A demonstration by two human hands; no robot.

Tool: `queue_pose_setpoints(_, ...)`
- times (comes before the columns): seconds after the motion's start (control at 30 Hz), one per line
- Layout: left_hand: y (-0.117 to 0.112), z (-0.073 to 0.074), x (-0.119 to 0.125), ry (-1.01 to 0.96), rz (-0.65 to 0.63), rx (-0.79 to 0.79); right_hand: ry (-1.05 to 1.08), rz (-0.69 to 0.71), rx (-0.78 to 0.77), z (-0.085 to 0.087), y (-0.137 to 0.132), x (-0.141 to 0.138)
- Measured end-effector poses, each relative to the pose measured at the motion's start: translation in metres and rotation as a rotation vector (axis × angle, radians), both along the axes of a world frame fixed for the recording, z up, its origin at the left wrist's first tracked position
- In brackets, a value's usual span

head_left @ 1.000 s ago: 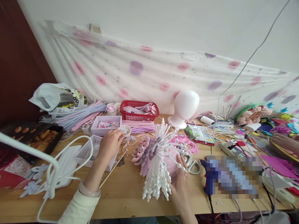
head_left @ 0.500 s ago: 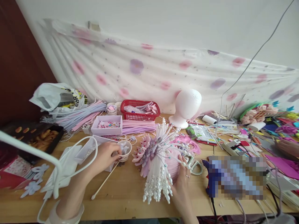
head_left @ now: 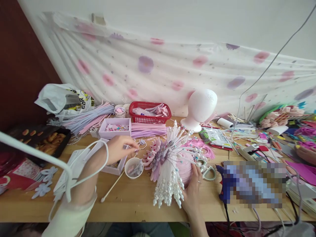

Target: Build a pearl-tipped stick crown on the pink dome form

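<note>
My left hand (head_left: 119,147) hangs just above and behind a paper cup (head_left: 133,168) that holds pale lilac-grey petal-like pieces. Its fingertips are pinched together; what they hold, if anything, is too small to name. My right hand (head_left: 192,194) is closed around the pink wound base of a pearl flower ornament (head_left: 168,158). White pearl-tipped stems droop from the front of this ornament, and pink and lilac flowers with red beads cover its left side. Scissors (head_left: 209,173) lie just right of my right hand. A cotton-tipped stick (head_left: 111,187) rests left of the cup.
Lilac bead boxes (head_left: 115,134), a red basket (head_left: 150,120) and a white foam head (head_left: 201,107) stand toward the back. A white cord (head_left: 106,154) loops around my left forearm. At right lie a blue tool (head_left: 223,187), craft scraps and another person's hand (head_left: 306,154).
My left hand has risen out of the paper cup, its fingers pinched. My right hand keeps its grip on the ornament. The view has tilted down slightly.
</note>
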State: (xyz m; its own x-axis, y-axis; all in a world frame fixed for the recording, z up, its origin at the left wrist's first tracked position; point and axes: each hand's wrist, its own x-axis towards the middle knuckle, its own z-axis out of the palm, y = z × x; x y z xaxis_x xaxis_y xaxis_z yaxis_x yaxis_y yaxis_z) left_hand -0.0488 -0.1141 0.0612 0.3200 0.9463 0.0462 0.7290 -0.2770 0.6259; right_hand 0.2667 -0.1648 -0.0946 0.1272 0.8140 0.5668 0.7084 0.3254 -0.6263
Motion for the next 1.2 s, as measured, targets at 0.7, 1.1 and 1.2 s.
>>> queue_pose_setpoints(0.7, 0.136, -0.059, 0.024, 0.594, -0.127, -0.134, 0.05, 0.041, -0.079, 0.012, -0.005, -0.005)
queue_pose_setpoints(1.1, 0.148, -0.068, 0.035, 0.515, -0.112, 0.025, 0.072, 0.052, -0.072, 0.015, -0.004, -0.005)
queue_pose_setpoints(1.2, 0.147, -0.075, 0.037, 0.524, -0.121, 0.044, 0.072, 0.052, -0.066, 0.013, -0.003, -0.005)
